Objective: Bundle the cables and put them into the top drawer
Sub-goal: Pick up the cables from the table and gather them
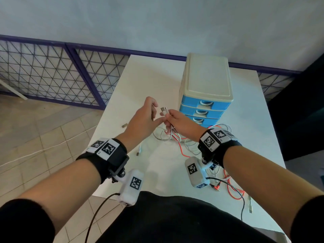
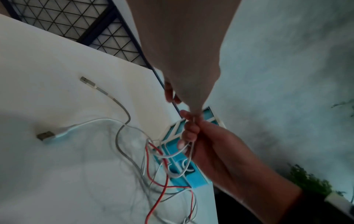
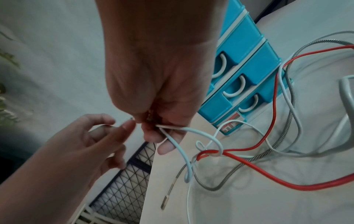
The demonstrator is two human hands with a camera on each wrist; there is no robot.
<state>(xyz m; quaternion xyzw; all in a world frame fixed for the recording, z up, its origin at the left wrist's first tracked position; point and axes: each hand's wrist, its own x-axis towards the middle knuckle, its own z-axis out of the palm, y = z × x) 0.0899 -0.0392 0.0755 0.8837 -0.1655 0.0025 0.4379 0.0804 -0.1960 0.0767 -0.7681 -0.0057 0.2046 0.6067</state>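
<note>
My right hand (image 1: 178, 122) grips a white cable (image 3: 191, 131) just below its silver plug (image 1: 164, 109), lifting it above the tangle of cables (image 1: 175, 137) on the white table (image 1: 140, 81). My left hand (image 1: 147, 116) hovers beside it with loosely curled fingers, one fingertip touching the right hand; I see nothing clearly held in it. A red cable (image 3: 268, 168) and a braided metal cable (image 2: 124, 112) are looped through the white ones. The drawer unit (image 1: 206, 76) stands just behind the hands, and its blue top drawer (image 1: 192, 102) is closed.
More red and white cables (image 1: 235, 186) trail to the table's front right edge. A loose USB plug (image 2: 45, 135) lies left of the tangle. A purple mesh fence (image 1: 43, 67) runs behind the table; tiled floor lies to the left.
</note>
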